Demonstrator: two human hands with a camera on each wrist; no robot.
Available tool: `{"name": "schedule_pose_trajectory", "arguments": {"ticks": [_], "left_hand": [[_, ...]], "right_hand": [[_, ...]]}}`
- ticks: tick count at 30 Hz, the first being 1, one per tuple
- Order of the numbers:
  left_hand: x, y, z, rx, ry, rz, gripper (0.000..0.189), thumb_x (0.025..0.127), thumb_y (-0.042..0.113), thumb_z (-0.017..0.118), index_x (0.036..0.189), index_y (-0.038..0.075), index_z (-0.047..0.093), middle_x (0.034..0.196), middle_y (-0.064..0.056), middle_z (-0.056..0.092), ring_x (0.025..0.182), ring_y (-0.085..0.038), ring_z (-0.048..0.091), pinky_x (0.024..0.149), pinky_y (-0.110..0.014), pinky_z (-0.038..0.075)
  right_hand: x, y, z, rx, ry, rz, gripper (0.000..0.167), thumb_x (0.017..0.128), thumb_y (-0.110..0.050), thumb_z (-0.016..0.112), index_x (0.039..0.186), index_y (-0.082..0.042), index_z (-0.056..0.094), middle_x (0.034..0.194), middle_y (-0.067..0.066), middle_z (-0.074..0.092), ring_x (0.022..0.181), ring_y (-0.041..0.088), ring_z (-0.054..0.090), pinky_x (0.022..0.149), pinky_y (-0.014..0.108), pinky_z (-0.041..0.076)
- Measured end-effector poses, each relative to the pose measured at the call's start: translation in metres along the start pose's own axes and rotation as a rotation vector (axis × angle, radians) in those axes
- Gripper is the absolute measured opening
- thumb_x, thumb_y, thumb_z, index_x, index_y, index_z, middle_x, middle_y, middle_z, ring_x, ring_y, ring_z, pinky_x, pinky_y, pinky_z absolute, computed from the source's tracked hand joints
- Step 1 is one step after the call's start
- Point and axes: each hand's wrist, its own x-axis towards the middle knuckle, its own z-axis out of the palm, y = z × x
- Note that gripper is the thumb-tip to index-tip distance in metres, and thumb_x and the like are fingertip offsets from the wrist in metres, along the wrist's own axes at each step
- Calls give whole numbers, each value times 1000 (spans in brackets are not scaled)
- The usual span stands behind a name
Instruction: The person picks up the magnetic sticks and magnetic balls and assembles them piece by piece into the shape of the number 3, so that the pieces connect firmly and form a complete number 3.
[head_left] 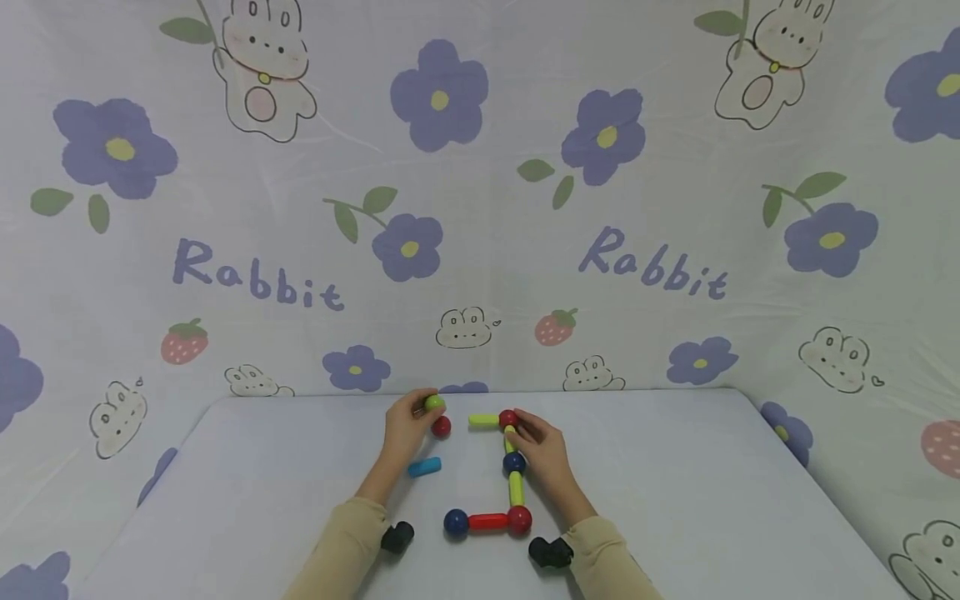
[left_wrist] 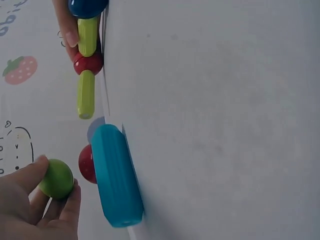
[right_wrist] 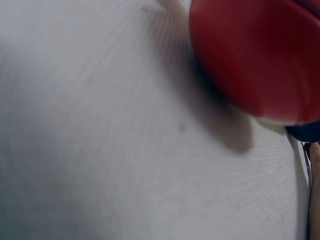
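Observation:
My left hand (head_left: pixel 402 432) pinches a light green ball (head_left: pixel 434 403) between thumb and fingertips, near the far edge of the table. In the left wrist view the green ball (left_wrist: pixel 57 179) shows plainly between them. Just below it is a loose red ball (head_left: pixel 441 427). My right hand (head_left: pixel 549 457) holds the far end of a chain of balls and rods, its fingers at a red ball (head_left: pixel 507 418) and the yellow-green rod under it. Another yellow-green rod (head_left: pixel 483 421) sticks out leftward from that ball. In the right wrist view a big red ball (right_wrist: pixel 260 60) hides most of the chain.
The chain runs toward me through a dark blue ball (head_left: pixel 513 463) and a rod to a red ball (head_left: pixel 519 520), then left along a red rod (head_left: pixel 488 522) to another blue ball (head_left: pixel 456 523). A blue rod (head_left: pixel 425 467) lies apart. A printed cloth (head_left: pixel 480 192) hangs behind.

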Motion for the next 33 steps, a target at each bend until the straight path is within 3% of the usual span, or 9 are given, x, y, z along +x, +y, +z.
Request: {"name": "schedule_pose_trajectory", "arguments": {"ticks": [6, 11, 15, 18, 27, 33], "left_hand": [[5, 2, 12, -72, -36, 40, 33, 85, 2, 73, 115, -5, 62, 118, -24, 65, 115, -38, 63, 95, -41, 55], [10, 0, 21, -94, -81, 25, 33, 82, 0, 75, 112, -4, 62, 118, -21, 65, 113, -36, 64, 91, -33, 57], [12, -1, 25, -105, -105, -13, 33, 81, -1, 75, 111, 0, 62, 120, -21, 65, 110, -35, 67, 68, -26, 58], [13, -2, 26, -101, -119, -38, 32, 81, 1, 76, 110, 3, 62, 120, -20, 66, 107, -33, 68, 55, -22, 50], [16, -9, 27, -78, -137, -66, 32, 78, 2, 79, 105, 6, 63, 122, -17, 66, 102, -29, 70, 56, -21, 50], [17, -13, 26, -60, -144, -44, 31, 78, 3, 79, 104, 6, 61, 120, -17, 67, 99, -27, 70, 56, -21, 50]], "right_hand": [[-4, -8, -2, 19, -16, -14, 49, 88, -6, 69, 135, -3, 55, 142, 21, 52, 132, 34, 52, 102, 30, 46], [-14, -29, -5, 16, -37, -22, 49, 89, -2, 67, 136, 3, 52, 143, 26, 50, 133, 38, 50, 103, 34, 45], [-20, -39, -6, 0, -44, -22, 48, 90, -2, 65, 136, 4, 51, 143, 26, 50, 133, 38, 50, 104, 34, 44], [-19, -36, -6, 3, -42, -27, 48, 90, -2, 66, 136, 5, 52, 142, 26, 50, 132, 38, 50, 104, 34, 45], [-1, -1, 0, 5, -6, -27, 48, 89, -6, 68, 135, -3, 55, 142, 21, 53, 131, 33, 53, 102, 30, 46], [-1, -2, 0, 0, -2, -16, 47, 89, -7, 68, 135, -5, 56, 141, 19, 54, 131, 32, 53, 102, 29, 46]]}}
